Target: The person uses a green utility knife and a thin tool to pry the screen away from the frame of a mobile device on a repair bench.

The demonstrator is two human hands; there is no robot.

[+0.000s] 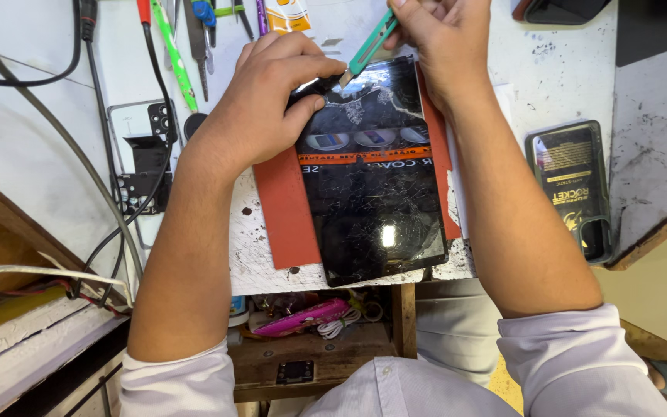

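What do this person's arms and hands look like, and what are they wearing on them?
Both forearms are bare, with pale lilac-white shirt sleeves rolled up above the elbows. The left hand and right hand wear no gloves; no watch or rings show.

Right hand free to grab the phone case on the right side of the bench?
Probably not as things stand: the right hand is holding the green-handled cutter at the cracked tablet. The path to the phone case itself looks unobstructed, bare bench between.
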